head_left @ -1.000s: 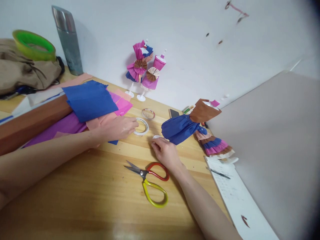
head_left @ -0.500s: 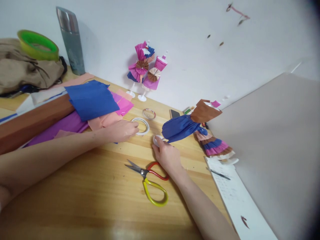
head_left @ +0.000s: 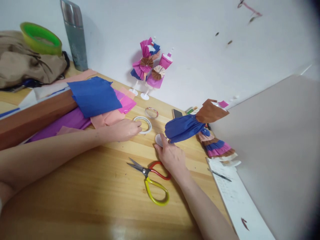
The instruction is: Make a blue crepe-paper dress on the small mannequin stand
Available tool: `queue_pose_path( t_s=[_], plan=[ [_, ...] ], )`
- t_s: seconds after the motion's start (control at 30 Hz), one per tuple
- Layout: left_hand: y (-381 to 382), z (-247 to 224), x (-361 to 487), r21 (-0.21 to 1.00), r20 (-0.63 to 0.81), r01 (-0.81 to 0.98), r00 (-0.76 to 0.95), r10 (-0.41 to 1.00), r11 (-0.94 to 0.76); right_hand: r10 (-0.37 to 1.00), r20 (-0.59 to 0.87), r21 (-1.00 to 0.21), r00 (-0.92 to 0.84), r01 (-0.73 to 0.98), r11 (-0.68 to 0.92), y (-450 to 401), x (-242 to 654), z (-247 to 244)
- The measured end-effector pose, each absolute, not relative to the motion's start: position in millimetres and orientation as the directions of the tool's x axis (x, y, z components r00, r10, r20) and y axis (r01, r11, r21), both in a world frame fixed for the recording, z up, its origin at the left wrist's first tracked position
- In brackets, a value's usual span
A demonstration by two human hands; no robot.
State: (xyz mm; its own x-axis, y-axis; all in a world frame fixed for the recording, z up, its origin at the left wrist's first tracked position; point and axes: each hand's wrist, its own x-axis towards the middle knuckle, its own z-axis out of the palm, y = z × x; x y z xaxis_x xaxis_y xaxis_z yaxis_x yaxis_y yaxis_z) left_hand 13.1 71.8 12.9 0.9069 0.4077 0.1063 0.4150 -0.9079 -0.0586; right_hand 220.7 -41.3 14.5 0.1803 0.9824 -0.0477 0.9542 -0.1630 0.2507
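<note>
Left hand (head_left: 130, 129): at the left edge of the tape roll (head_left: 150, 126), cannot tell if gripping
Right hand (head_left: 172, 158): holding the dress stand (head_left: 185, 128) by its base (head_left: 158, 140)
Dress stand: tilted, right of tape roll
Scissors (head_left: 144, 171): blades apart

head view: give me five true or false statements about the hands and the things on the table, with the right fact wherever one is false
1. The bare left hand is at the flat white ring-shaped tape roll. True.
2. The metal scissors with red and yellow handles have their blades fully closed. False: the blades stand apart.
3. The bare right hand touches the round white base of the blue-and-brown paper dress. True.
4. The green-and-yellow ring-shaped roll stands on the white paper sheet. False: it rests on the khaki fabric bundle.
5. The slim dark pen lies on the white paper sheet. True.
</note>
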Motion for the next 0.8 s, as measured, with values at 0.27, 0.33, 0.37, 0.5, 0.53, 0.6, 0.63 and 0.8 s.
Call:
queue_pose_path(
  t_s=[0.27, 0.33, 0.37, 0.5, 0.53, 0.6, 0.63, 0.8],
  plan=[
    [75.2, 2.9, 14.0, -0.065, 0.14, 0.394, 0.913, 0.383, -0.917, 0.983, -0.03, 0.233, 0.183, 0.957, -0.171, -40.8, 220.4, 11.2],
    [75.7, 2.5, 13.6, -0.06, 0.148, 0.385, 0.916, 0.373, -0.921, 0.986, -0.015, 0.183, 0.167, 0.97, -0.162, -40.1, 223.1, 7.7],
    [75.7, 3.3, 13.2, -0.056, 0.148, 0.383, 0.916, 0.372, -0.922, 0.987, -0.003, 0.138, 0.16, 0.978, -0.158, -39.4, 225.5, 5.3],
    [72.9, 11.8, 12.4, -0.003, 0.123, 0.415, 0.903, 0.412, -0.91, 0.984, 0.079, -0.168, 0.16, 0.975, -0.145, -36.3, 237.1, -5.3],
    [71.4, 14.4, 12.8, 0.036, 0.132, 0.427, 0.894, 0.428, -0.904, 0.98, 0.119, -0.27, 0.158, 0.955, -0.121, -36.0, 238.9, -7.2],
    [66.9, 19.5, 14.9, 0.168, 0.183, 0.437, 0.867, 0.463, -0.884, 0.964, 0.217, -0.473, 0.152, 0.88, -0.032, -36.5, 239.2, -8.9],
    [64.1, 21.8, 16.6, 0.252, 0.213, 0.433, 0.848, 0.486, -0.866, 0.954, 0.256, -0.566, 0.157, 0.824, 0.017, -37.4, 237.6, -8.6],
    [48.0, 33.3, 27.3, 0.688, 0.138, 0.372, 0.776, 0.616, -0.623, 0.952, 0.222, -0.898, 0.21, 0.423, 0.116, -44.3, 219.7, -0.8]
  ],
)
